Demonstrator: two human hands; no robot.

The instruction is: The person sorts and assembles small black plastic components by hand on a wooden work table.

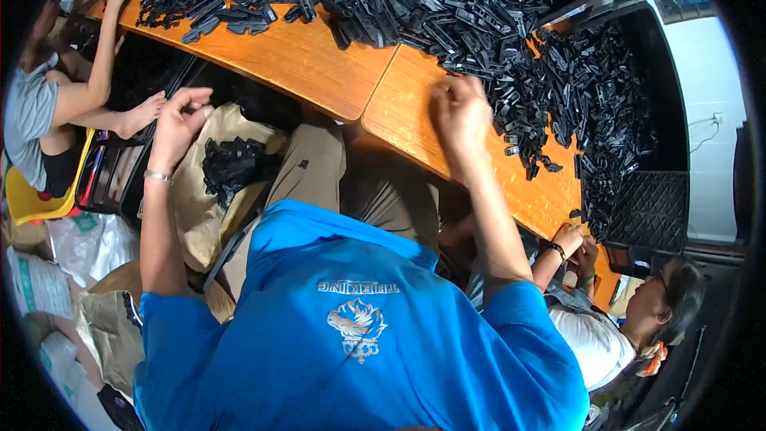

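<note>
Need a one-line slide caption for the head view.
Right hand at the black plastic parts pile on wooden table; left hand raised above a parts bag.

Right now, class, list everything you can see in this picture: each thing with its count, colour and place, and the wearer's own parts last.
plastic parts: too many to count, black, heaped across the far side of the table
table: one, orange-brown wood, across the top of the view
crate: one, black, at the table's right end
paper bag: one, tan, below the table edge on the left, holding a small pile of black parts
small pile: one, black, inside the bag
sacks: several, white and tan, lower left
co-workers: two, one far left, one lower right
blue shirt: one, bottom centre
left hand: fingers curled, above the bag
right hand: fingers curled, at the heap's edge
</note>
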